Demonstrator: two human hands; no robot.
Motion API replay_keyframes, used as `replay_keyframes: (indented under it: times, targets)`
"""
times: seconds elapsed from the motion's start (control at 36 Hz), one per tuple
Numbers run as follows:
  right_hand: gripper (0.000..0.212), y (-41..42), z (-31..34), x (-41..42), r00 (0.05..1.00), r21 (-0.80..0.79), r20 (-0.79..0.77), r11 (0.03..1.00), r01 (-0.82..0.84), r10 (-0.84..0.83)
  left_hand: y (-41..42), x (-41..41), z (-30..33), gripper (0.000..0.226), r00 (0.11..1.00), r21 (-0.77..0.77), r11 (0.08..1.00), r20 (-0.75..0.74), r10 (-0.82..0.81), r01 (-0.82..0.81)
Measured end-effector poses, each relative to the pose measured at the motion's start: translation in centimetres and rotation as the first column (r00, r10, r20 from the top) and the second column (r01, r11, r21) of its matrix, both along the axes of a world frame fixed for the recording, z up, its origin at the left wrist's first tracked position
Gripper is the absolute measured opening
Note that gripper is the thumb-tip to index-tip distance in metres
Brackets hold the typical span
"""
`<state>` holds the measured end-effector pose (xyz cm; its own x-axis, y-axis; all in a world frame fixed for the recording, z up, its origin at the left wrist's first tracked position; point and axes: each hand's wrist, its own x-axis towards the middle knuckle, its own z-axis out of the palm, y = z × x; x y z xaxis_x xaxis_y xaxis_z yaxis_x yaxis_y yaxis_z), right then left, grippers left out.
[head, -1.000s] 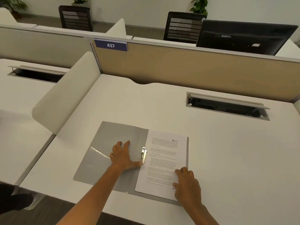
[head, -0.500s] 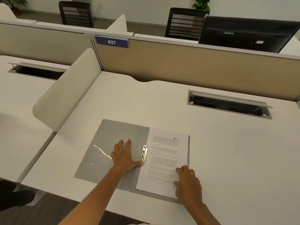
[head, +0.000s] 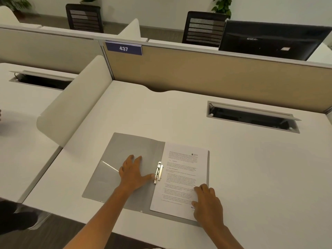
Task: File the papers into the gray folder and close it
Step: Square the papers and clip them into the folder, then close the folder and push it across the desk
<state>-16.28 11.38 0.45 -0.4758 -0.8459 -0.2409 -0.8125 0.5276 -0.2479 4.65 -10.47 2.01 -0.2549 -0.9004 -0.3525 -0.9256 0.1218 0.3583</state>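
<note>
Gray folder [head: 129, 151] open — hands flat — papers [head: 181, 177] inside.

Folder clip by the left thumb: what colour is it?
Shiny silver metal, the clip on the gray folder; head view shows it.

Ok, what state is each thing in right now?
folder: open, flat on the desk
papers: lying on the folder's right half
clip: at the papers' left edge; clamped or not, cannot tell
left hand: flat on the left cover, thumb at the clip
right hand: pressing the papers' lower right corner
</note>
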Motion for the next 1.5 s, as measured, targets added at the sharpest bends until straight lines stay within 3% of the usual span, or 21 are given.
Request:
replay_keyframes:
  times: [0.17, 0.36, 0.58, 0.69, 1.0, 1.25, 1.5]
  targets:
    - [0.057, -0.1, -0.3, 0.1, 1.000, -0.006, 0.004, 1.000, 0.016, -0.016, -1.6, 4.7, -0.5, 0.085, 0.976, -0.095, 0.972, -0.056, 0.209, -0.213]
    - [0.054, 0.0, -0.2, 0.1, 1.000, 0.003, -0.006, 1.000, 0.007, -0.007, -4.2, 10.4, -1.2, 0.082, 0.897, -0.053, 0.895, -0.021, 0.442, -0.442]
    - [0.050, 0.0, 0.5, 0.1, 1.000, 0.018, -0.001, 1.000, -0.020, 0.020, -5.6, 12.5, -0.7, 0.072, 0.861, 0.040, 0.868, -0.117, 0.496, -0.495]
    - [0.048, 0.0, 0.6, 0.1, 1.000, 0.016, -0.003, 1.000, -0.025, 0.025, -5.5, 12.8, 1.0, 0.060, 0.843, 0.051, 0.884, -0.282, 0.458, -0.464]
    - [0.052, 0.1, 0.6, 0.0, 1.000, 0.016, 0.003, 1.000, -0.026, 0.026, -4.7, 13.0, 9.0, 0.026, 0.829, -0.055, 0.914, -0.445, 0.338, -0.402]
    - [0.049, 0.2, 0.7, -0.4, 0.999, 0.003, 0.020, 0.999, -0.040, 0.040, -2.8, 11.3, 12.9, 0.032, 0.700, 0.061, 0.961, -0.673, 0.240, -0.271]
    - [0.049, 0.3, 0.5, -1.2, 0.996, -0.052, 0.085, 0.999, -0.009, 0.014, 1.1, 5.7, 15.6, 0.023, 0.638, 0.163, 0.977, -0.740, 0.214, -0.138]
